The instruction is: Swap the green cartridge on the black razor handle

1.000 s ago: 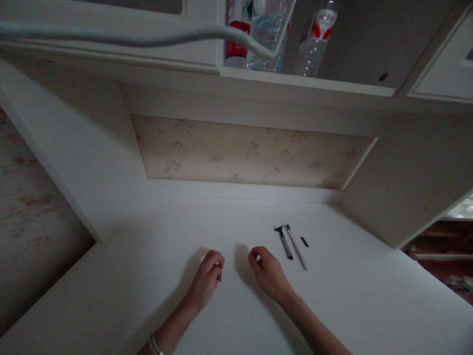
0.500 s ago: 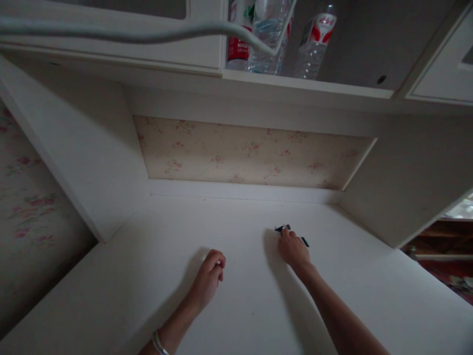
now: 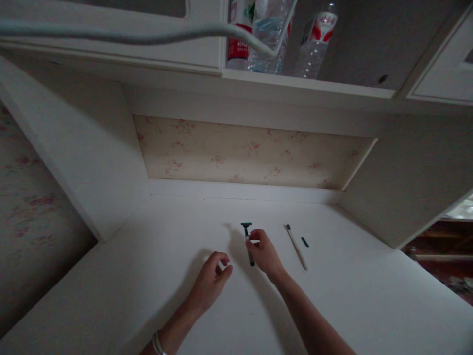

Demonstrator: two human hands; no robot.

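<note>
Between the thumb and fingers of my right hand [image 3: 266, 255] is a razor [image 3: 247, 230] with a dark green head and a dark handle end. It is held above the white surface, head pointing away from me, with its shadow to the left. My left hand [image 3: 210, 278] is near it on the left, holding nothing, thumb and fingers curved and apart. Right of my right hand lies a toothbrush [image 3: 296, 249] with a pale handle and dark bristles. Beside the toothbrush is a small dark green strip [image 3: 305, 242], perhaps a razor blade cover.
The white desk surface [image 3: 177, 222] runs back to a low ledge and a flowered wall panel [image 3: 229, 153]. White side panels stand left and right. Overhead, a shelf holds plastic bottles [image 3: 318, 37], and a pale bar [image 3: 148, 34] crosses the upper left.
My right hand has moved left with the razor lifted, uncovering the toothbrush and more of the green strip. My left hand's thumb and fingers have spread apart.
</note>
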